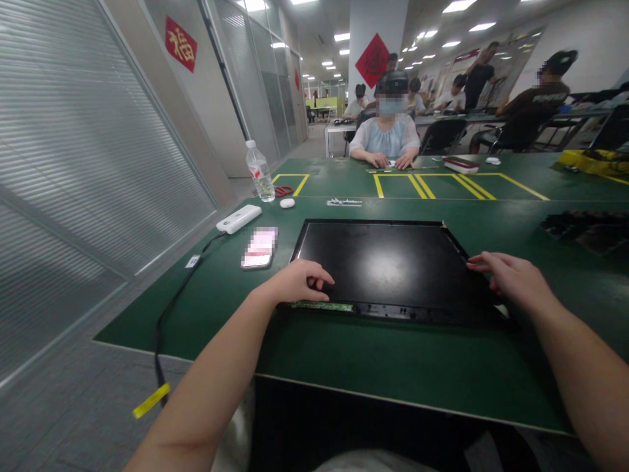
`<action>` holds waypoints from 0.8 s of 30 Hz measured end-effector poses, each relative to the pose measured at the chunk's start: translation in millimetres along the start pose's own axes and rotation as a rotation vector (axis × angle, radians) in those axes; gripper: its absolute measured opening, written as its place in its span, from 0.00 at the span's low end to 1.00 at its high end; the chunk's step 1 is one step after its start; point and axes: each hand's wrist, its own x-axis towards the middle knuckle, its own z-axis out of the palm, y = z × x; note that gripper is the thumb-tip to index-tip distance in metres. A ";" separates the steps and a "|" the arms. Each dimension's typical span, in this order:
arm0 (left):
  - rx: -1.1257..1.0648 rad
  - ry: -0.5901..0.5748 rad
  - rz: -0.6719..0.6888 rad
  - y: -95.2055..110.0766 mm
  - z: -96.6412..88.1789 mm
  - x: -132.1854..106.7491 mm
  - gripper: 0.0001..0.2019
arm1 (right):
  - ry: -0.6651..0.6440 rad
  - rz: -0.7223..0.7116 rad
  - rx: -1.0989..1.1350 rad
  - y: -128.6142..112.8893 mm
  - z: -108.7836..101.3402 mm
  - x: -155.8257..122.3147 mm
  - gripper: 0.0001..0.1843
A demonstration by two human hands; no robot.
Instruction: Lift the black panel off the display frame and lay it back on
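A black flat display panel point(393, 252) lies on the green table in front of me, its screen face up and reflecting a bright spot. Along its near edge runs a narrow green circuit board point(327, 306), at the left end of a black strip. My left hand point(304, 280) rests over the panel's near left corner, thumb and bent fingers apart, with nothing seen between them. At the right edge of the panel, my right hand point(514, 275) touches the frame with outstretched fingertips; its lower fingers are curled and partly hidden.
Left of the panel are a phone point(260, 248), a white power bank point(239, 219) with a black cable, a water bottle point(260, 172) and red-handled scissors point(284, 191). Dark parts point(587, 231) lie at right. A person point(386, 134) sits opposite, hands on the table point(162, 314).
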 end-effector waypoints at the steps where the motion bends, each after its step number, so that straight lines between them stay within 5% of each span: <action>1: 0.008 -0.003 -0.013 0.5 -0.1 -0.1 0.16 | -0.002 0.001 0.000 -0.1 0.0 -0.1 0.27; 24: 0.043 -0.042 -0.180 18.2 0.7 0.6 0.12 | 0.016 -0.025 0.010 -1.2 0.0 -3.0 0.27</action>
